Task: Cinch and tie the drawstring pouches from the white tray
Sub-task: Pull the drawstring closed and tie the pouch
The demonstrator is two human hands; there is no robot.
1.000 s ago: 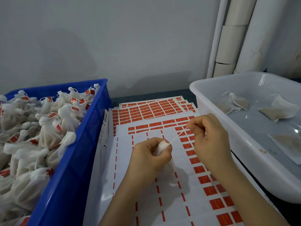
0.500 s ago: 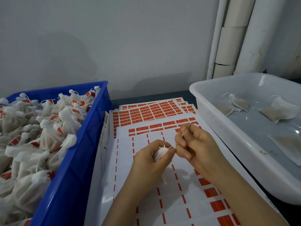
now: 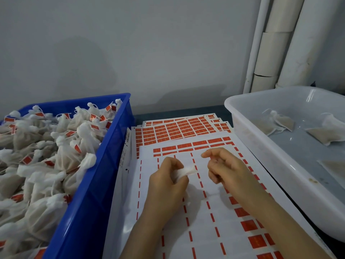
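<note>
I'm watching my left hand point(image 3: 168, 181) gripping the pouch point(image 3: 187, 171) at centre, its neck pointing toward 3 o'clock. My right hand point(image 3: 223, 168) is hovering there, fingers point(image 3: 214, 174) curling; whether it's pinching anything I cannot tell.

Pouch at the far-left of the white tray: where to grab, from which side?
Pinch the bunched white neck at the far end of the pouch, coming down from above. Its filled body lies flat on the tray floor, and the wall of the white tray would likely block a sideways approach.
</note>
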